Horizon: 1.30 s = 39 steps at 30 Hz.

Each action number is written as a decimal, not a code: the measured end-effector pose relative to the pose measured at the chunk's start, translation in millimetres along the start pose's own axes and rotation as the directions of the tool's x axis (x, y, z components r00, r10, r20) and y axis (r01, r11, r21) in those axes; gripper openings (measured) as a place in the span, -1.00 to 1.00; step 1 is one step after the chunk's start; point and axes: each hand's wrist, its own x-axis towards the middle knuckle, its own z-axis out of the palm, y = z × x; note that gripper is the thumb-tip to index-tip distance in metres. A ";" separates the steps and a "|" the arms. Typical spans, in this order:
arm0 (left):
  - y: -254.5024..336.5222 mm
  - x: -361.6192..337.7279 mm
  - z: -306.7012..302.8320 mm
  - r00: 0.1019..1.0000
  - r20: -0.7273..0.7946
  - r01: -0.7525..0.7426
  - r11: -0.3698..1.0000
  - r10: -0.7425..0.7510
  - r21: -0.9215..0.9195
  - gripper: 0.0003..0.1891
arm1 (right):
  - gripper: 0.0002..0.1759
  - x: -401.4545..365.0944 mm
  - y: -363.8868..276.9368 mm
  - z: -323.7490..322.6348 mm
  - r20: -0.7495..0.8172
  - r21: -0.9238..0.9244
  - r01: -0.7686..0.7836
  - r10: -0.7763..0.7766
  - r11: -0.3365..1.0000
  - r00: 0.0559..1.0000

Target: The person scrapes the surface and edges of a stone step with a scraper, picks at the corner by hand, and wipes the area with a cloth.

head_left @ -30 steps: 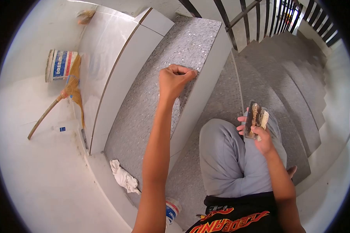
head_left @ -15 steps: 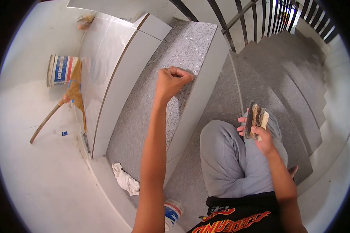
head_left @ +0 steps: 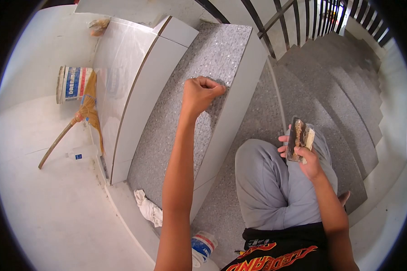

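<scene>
My left hand (head_left: 203, 94) is closed in a pinch at the edge of a speckled grey stair tread (head_left: 176, 86), beside its white riser (head_left: 233, 110). Whatever the fingertips might hold is too small or hidden to make out. Over my lap, my right hand (head_left: 308, 163) grips a flat, dark rectangular plate with a pale wooden strip and brown residue, which looks like a plastering trowel (head_left: 297, 135). The thumb lies across its near end, with the other fingers behind it.
A crumpled white cloth (head_left: 148, 208) lies on the tread's lower end, near a small paint bucket (head_left: 202, 246). At left are a larger bucket (head_left: 74, 83) and a broom (head_left: 88, 108). Grey winding stairs (head_left: 330, 99) descend at right, past dark metal railings (head_left: 282, 27).
The view has shifted slightly. Both hands stay nearly in place, the left still pinched at the tread edge and the right still holding the trowel.
</scene>
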 end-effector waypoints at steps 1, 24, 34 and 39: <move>-0.5 0.8 -0.4 1.000 0.001 -0.004 1.000 0.004 -0.001 -0.81 | -0.26 0.1 -0.5 0.0 -0.001 -0.001 0.004 -0.004 1.000 1.000; -19.5 -5.0 6.5 0.971 -0.166 -0.155 0.982 0.171 0.106 -0.74 | -0.22 2.0 2.7 -3.7 0.014 -0.019 -0.006 0.006 1.000 1.000; -8.7 -44.9 9.1 0.888 -0.057 -0.460 0.886 0.457 -0.056 -0.75 | -0.27 0.8 2.0 -1.1 0.000 0.037 -0.004 0.004 0.999 1.000; -14.6 -35.0 17.7 0.862 -0.175 -0.416 0.862 0.476 0.290 -0.84 | -0.27 0.7 2.6 -2.0 0.012 0.014 0.006 -0.006 1.000 1.000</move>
